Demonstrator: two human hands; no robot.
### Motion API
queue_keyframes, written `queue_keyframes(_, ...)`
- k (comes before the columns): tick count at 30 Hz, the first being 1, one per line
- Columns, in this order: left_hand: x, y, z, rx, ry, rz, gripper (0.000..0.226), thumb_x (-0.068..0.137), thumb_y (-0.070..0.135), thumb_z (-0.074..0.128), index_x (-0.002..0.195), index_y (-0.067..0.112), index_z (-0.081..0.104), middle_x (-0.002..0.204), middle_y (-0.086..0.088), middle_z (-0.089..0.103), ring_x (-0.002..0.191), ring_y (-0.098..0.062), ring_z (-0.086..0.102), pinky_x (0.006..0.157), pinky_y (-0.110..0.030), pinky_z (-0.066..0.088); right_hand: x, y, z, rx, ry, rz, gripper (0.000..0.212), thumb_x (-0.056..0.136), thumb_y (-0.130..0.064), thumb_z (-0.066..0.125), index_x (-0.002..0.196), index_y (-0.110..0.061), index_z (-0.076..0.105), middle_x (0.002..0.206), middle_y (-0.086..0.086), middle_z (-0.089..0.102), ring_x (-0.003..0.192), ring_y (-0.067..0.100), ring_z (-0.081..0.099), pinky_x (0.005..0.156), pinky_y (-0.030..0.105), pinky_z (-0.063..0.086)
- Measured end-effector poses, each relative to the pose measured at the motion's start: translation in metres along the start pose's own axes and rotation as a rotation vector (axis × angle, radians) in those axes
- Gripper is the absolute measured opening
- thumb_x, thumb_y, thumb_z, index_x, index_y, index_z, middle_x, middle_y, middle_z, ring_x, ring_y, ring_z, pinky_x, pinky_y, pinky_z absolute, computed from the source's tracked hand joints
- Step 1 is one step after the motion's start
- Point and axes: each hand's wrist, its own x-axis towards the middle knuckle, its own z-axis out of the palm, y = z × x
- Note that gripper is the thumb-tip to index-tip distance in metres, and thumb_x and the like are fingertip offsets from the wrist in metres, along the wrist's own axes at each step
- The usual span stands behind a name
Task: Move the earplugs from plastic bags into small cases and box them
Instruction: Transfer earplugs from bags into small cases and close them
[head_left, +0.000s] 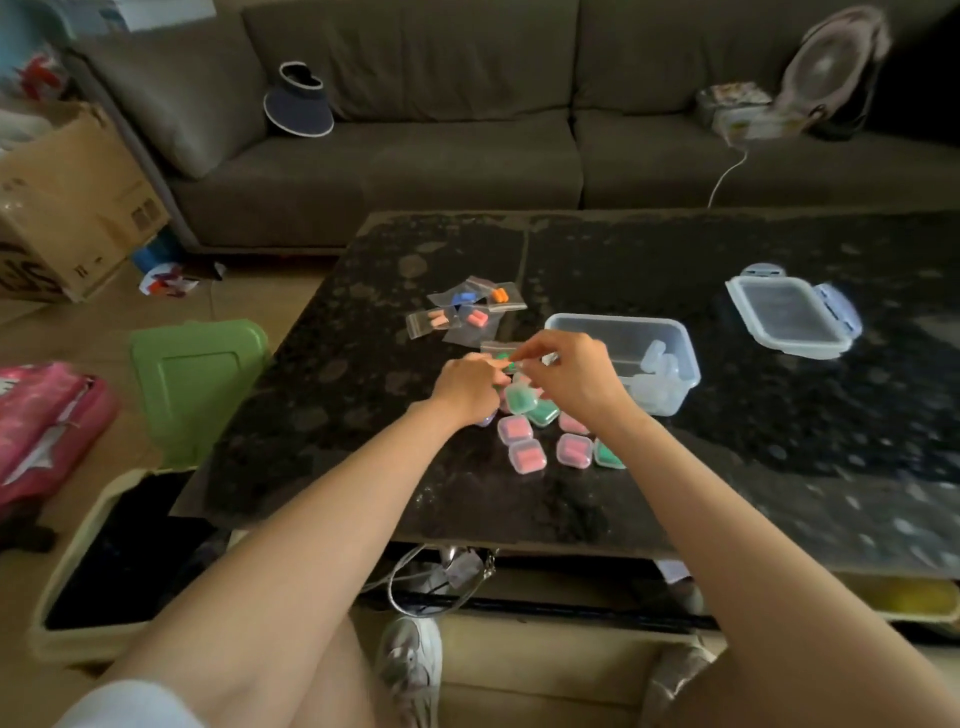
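Observation:
My left hand (467, 387) and my right hand (569, 371) meet over the dark table, both pinching a small clear bag with green earplugs (503, 357). Just below them stands a small case with green contents (519, 397). Several filled small cases, pink (525, 456) and green (543, 413), lie in a cluster in front of my hands. Beyond my hands lie several plastic bags (470, 309) holding blue, orange and pink earplugs. A clear plastic box (623, 332) with several empty cases stands to the right of my hands.
The box's lid (792, 317) lies further right on the dark table (727, 441). A brown sofa runs behind the table. A green bin (197, 379), a cardboard box (78, 208) and a pink bag (47, 426) sit on the floor at left.

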Motion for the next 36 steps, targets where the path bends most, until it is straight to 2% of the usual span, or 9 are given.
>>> queue_keyframes(4, -0.006, 0.002, 0.003, -0.089, 0.208, -0.055, 0.046, 0.092, 0.008, 0.049, 0.136, 0.017, 0.051, 0.14, -0.002, 0.051, 0.13, -0.022, 0.042, 0.105, -0.035, 0.033, -0.004, 0.004, -0.009, -0.012, 0.003, 0.019, 0.012, 0.09, -0.013, 0.062, 0.097, -0.014, 0.073, 0.093, 0.0, 0.07, 0.084, 0.015, 0.065, 0.082, 0.035, 0.056)
queue_keyframes(9, -0.036, 0.017, -0.035, -0.665, 0.669, -0.117, 0.011, 0.086, 0.005, 0.064, 0.095, 0.008, 0.069, 0.101, -0.004, 0.065, 0.095, -0.018, 0.062, 0.078, -0.028, 0.053, -0.004, 0.007, -0.011, 0.016, 0.036, 0.058, 0.032, 0.087, -0.016, 0.067, 0.118, -0.019, 0.062, 0.113, -0.002, 0.065, 0.1, 0.013, 0.061, 0.087, 0.029, 0.052)
queue_keyframes(12, -0.057, 0.029, -0.06, -1.085, 0.632, -0.25, 0.011, 0.087, 0.004, 0.064, 0.084, 0.016, 0.064, 0.092, -0.001, 0.066, 0.082, -0.012, 0.065, 0.062, -0.017, 0.051, -0.006, 0.003, -0.014, 0.259, -0.075, 0.178, 0.051, 0.084, -0.021, 0.071, 0.131, -0.019, 0.05, 0.114, -0.003, 0.056, 0.104, 0.013, 0.055, 0.092, 0.033, 0.049)
queue_keyframes(16, -0.073, 0.034, -0.064, -1.364, 0.576, -0.411, 0.015, 0.089, 0.003, 0.061, 0.085, 0.017, 0.064, 0.091, 0.004, 0.066, 0.078, -0.007, 0.069, 0.072, -0.024, 0.057, -0.013, 0.002, -0.024, 0.61, -0.304, 0.368, 0.021, 0.089, -0.027, 0.066, 0.096, -0.007, 0.067, 0.083, 0.005, 0.071, 0.078, 0.017, 0.069, 0.082, 0.034, 0.054)
queue_keyframes(21, -0.075, 0.029, -0.043, -1.074, 0.56, -0.439, 0.012, 0.088, 0.007, 0.063, 0.094, 0.017, 0.064, 0.107, 0.003, 0.059, 0.105, -0.013, 0.06, 0.082, -0.022, 0.051, -0.013, 0.007, -0.024, 0.729, -0.231, 0.438, 0.012, 0.089, -0.012, 0.065, 0.092, -0.001, 0.069, 0.073, 0.006, 0.07, 0.063, 0.012, 0.067, 0.061, 0.023, 0.055)
queue_keyframes(23, -0.076, 0.026, -0.042, -0.808, 0.714, -0.181, 0.014, 0.085, 0.016, 0.067, 0.099, 0.013, 0.065, 0.111, 0.002, 0.054, 0.11, -0.01, 0.051, 0.092, -0.022, 0.043, -0.013, 0.008, -0.026, 0.818, -0.237, 0.493, 0.008, 0.089, -0.004, 0.063, 0.092, 0.002, 0.068, 0.07, 0.009, 0.071, 0.06, 0.015, 0.069, 0.058, 0.024, 0.057)
queue_keyframes(26, -0.079, 0.029, -0.041, -0.598, 0.63, 0.153, 0.039, 0.076, 0.042, 0.07, 0.104, 0.015, 0.064, 0.108, 0.003, 0.061, 0.104, -0.011, 0.051, 0.089, -0.025, 0.038, -0.014, 0.007, -0.029, 0.885, -0.232, 0.567, 0.006, 0.089, -0.006, 0.063, 0.086, -0.002, 0.067, 0.071, 0.01, 0.072, 0.066, 0.018, 0.071, 0.07, 0.028, 0.059)
queue_keyframes(29, -0.079, 0.036, -0.032, -0.392, 0.586, 0.19, 0.043, 0.069, 0.029, 0.082, 0.104, 0.013, 0.063, 0.104, 0.0, 0.063, 0.1, -0.02, 0.056, 0.086, -0.036, 0.042, -0.016, 0.004, -0.03, 0.867, -0.19, 0.633, 0.012, 0.087, -0.017, 0.069, 0.08, -0.008, 0.065, 0.073, 0.006, 0.072, 0.077, 0.019, 0.068, 0.082, 0.032, 0.052)
queue_keyframes(36, -0.078, 0.035, -0.03, -0.426, 0.722, 0.258, 0.011, 0.08, 0.011, 0.072, 0.089, 0.006, 0.072, 0.086, -0.006, 0.067, 0.08, -0.018, 0.063, 0.07, -0.033, 0.056, -0.019, 0.006, -0.028, 0.74, -0.238, 0.629, 0.016, 0.088, -0.025, 0.067, 0.081, -0.01, 0.065, 0.078, 0.007, 0.069, 0.073, 0.016, 0.059, 0.074, 0.028, 0.047)
